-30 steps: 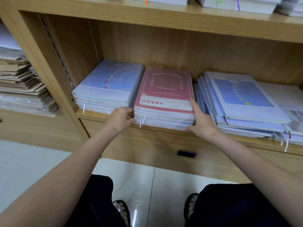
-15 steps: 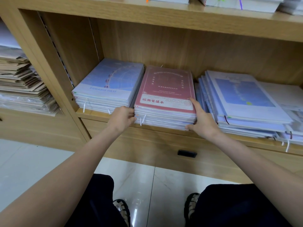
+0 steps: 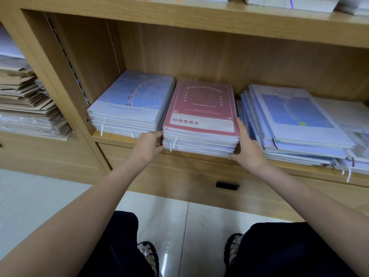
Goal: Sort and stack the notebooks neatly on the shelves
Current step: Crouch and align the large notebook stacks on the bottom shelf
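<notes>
Notebooks with the red cover (image 3: 201, 114) sit in a pile in the middle of the shelf (image 3: 123, 139), with their front edge sticking out a little over the shelf edge. Your left hand (image 3: 148, 145) presses the pile's left front corner, fingers curled against the side. Your right hand (image 3: 247, 148) has slid a bit nearer the pile's front right corner than a moment ago, with straight fingers flat along the side and thumb under the edge. So the pile now looks squarer. The blue pile (image 3: 131, 104) just left of the red pile looks neat. The messy pile (image 3: 295, 120) right of the red pile probably needs tidying next.
</notes>
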A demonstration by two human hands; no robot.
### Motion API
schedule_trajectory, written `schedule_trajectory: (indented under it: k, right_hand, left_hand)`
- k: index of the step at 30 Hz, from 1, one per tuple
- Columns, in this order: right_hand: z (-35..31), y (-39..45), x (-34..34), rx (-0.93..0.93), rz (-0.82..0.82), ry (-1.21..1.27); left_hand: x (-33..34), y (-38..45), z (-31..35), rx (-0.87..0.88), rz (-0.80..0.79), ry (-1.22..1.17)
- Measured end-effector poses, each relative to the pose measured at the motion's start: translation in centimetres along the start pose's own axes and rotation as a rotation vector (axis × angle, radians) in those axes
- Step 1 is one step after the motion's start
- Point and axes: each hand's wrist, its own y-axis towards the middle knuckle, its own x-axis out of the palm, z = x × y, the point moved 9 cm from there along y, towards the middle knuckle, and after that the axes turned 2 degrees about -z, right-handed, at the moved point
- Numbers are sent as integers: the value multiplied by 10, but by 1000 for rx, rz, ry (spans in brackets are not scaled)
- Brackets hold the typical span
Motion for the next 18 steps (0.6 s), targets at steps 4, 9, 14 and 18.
schedule_trajectory:
  k: [4, 9, 14, 18]
  right_hand:
    - [2, 4, -1, -9, 20, -32]
    - [2, 13, -9, -7, 92, -16]
    - [3, 19, -12, 5, 115, -32]
    - [6, 23, -12, 19, 106, -34]
  left_hand:
    - [-1, 1, 3, 13, 26, -2]
    - [1, 11, 6, 27, 57, 19]
    - [4, 18, 8, 20, 103, 55]
    - [2, 20, 8, 10, 112, 29]
